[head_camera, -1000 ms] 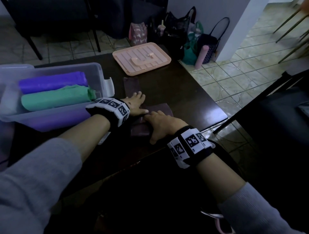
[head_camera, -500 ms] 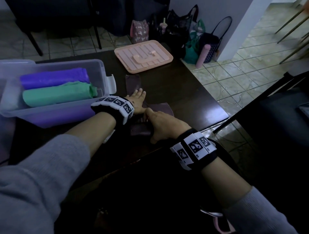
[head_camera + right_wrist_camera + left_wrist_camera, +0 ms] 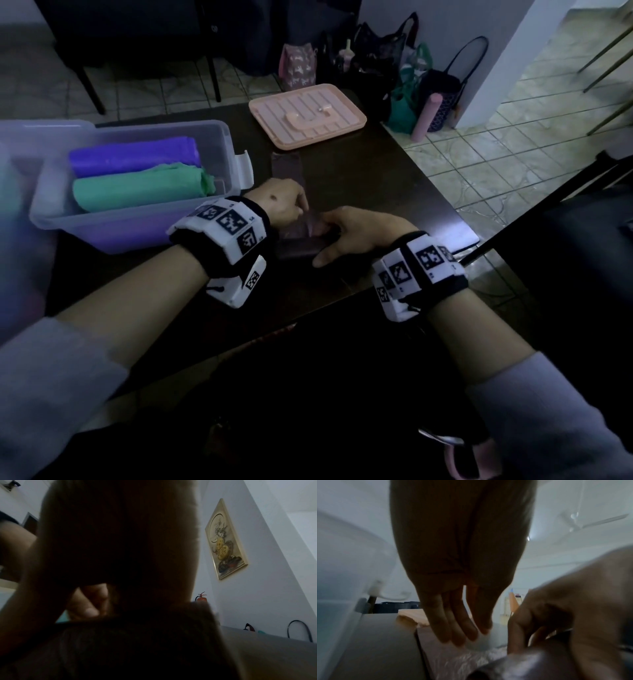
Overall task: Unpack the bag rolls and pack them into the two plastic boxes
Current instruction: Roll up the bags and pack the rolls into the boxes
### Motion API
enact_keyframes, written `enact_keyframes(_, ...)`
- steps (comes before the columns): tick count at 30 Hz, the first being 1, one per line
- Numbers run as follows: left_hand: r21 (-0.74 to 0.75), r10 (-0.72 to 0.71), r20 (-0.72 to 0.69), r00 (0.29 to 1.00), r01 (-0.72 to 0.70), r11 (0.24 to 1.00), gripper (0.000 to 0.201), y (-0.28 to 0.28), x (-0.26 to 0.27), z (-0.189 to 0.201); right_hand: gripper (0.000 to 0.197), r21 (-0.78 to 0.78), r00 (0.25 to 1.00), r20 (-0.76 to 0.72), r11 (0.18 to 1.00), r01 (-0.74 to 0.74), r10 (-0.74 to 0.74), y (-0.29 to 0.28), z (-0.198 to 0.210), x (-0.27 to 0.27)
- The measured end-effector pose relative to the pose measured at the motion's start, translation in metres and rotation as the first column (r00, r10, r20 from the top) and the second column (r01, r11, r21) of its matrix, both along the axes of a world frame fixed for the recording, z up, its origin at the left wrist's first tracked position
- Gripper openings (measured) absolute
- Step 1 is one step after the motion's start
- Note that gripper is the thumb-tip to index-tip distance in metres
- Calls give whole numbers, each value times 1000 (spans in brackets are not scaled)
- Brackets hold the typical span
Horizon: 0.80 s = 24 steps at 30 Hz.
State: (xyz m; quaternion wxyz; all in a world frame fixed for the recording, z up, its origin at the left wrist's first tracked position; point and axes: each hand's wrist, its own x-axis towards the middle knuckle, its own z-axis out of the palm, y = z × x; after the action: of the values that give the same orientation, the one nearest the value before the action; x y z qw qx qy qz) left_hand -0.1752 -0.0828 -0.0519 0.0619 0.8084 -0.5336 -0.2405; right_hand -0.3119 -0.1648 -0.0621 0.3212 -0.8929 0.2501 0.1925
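On the dark surface (image 3: 359,178), both hands work a dark bag roll (image 3: 298,248): left hand (image 3: 279,205) fingers straight, pressing; right hand (image 3: 356,233) fingers curled around it. Next, probably boxing it.

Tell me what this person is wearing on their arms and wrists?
Both forearms come out of pushed-up light grey sleeves. Each wrist carries a black band covered with white blocks printed with black square code markers. A small white box with another marker hangs under the left wrist. The left hand and right hand are bare: no gloves, and no rings that I can see.
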Motion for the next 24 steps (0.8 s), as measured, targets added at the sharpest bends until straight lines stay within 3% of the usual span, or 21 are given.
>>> enact_keyframes(3,16,0,-74,997,1,1000,22,18,0,12,43,15,998,-62,1000,-10,11,-9,7,8)
enact_keyframes(7,51,-12,-84,996,17,999,47,28,0,10,40,-20,995,-89,999,-39,37,-19,10,18)
enact_keyframes(10,68,-42,-60,997,46,997,68,30,-6,0,33,-47,1000,-25,999,-6,5,-25,3,24)
enact_keyframes(13,74,-28,-49,998,32,997,65,27,-6,-9,31,-71,999,44,997,34,-31,-28,-5,26)
enact_keyframes(17,139,-32,-63,998,40,989,63,18,2,-10,30,-182,962,269,977,109,-57,-18,-11,22)
enact_keyframes(19,165,-40,-73,996,52,985,61,14,5,-9,41,-256,952,305,966,45,37,-11,-14,18)
enact_keyframes(21,180,-51,-92,994,67,981,57,11,8,-10,63,-304,965,240,952,-30,107,-2,-18,11)
enact_keyframes(24,148,-56,-91,994,69,987,55,11,9,-9,78,-378,972,204,925,-32,117,3,-26,7)
